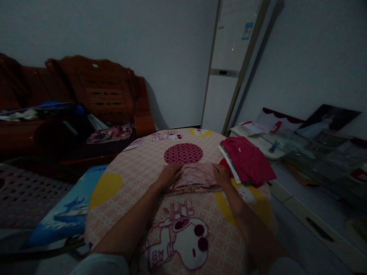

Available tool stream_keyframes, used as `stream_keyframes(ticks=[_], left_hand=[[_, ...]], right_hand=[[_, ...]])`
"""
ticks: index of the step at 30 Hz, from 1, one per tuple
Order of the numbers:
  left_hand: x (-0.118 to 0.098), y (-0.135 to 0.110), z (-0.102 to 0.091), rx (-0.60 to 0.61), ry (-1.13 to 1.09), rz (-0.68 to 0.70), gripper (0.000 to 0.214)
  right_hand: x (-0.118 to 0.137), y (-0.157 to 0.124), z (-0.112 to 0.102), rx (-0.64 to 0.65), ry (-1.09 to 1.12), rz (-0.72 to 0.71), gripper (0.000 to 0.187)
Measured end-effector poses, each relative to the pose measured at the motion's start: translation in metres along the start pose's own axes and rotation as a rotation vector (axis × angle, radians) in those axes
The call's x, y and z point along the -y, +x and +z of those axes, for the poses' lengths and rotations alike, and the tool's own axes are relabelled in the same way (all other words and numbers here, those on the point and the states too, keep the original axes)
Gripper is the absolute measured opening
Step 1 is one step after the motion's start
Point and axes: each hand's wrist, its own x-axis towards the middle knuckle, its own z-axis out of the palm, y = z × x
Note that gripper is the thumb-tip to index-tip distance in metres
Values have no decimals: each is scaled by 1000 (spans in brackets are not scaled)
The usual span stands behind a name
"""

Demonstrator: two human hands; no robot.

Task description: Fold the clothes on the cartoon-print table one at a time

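Observation:
A heathered pink shirt [197, 176] lies folded into a flat, wide bundle on the round table, with patterned fabric showing along its near edge. At its left end, my left hand [171, 175] has its fingers closed on the cloth. My right hand [221, 176] grips the right end, fingers curled at the far corner. Just right of that hand rests a stack of folded clothes with a crimson shirt [248, 158] on top and white and patterned layers beneath.
A cartoon-printed cloth [134, 168] covers the round table. Left stand a wooden sofa [106, 91] holding fabric and a chair with a blue cushion [69, 208]. Behind is a tall white air conditioner [220, 91]. A low cabinet with a glass top [309, 152] and papers stands right.

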Motion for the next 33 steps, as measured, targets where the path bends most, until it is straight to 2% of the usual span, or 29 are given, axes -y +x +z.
stream_keyframes(ticks=[3,5,7,10,13,15,18,20,23,26,27,29,31,33], left_hand=[[-10,8,-9,50,10,-12,35],[-19,18,-14,107,10,2,28],[-29,29,-18,135,20,25,25],[-42,47,-17,153,80,16,27],[-50,61,-10,150,145,-65,28],[-53,65,-5,136,167,-128,30],[-54,68,-2,99,154,-228,31],[-49,70,-9,20,98,-288,30],[-30,75,-42,-228,-8,-386,26],[-5,81,-101,-618,-98,-496,22],[1,82,-123,-766,-124,-493,21],[8,81,-164,-986,-152,-428,18],[6,77,-193,-1094,-166,-342,15],[-1,69,-207,-1067,-182,-250,14]], right_hand=[[7,1,-6,34,-8,-4,36],[13,5,-18,43,-16,-17,32],[17,12,-42,-12,-59,-40,30],[17,26,-91,-203,-220,-53,31],[5,37,-139,-292,-471,114,33],[-6,40,-160,-264,-615,291,36],[-21,40,-173,-108,-693,482,33],[-27,39,-175,-40,-702,550,30],[-26,39,-176,-71,-737,560,31],[-11,47,-172,-185,-723,431,32],[-2,52,-168,-232,-688,368,32],[22,66,-156,-328,-565,232,32],[54,83,-140,-406,-353,85,29],[89,100,-124,-423,-95,-53,27]])
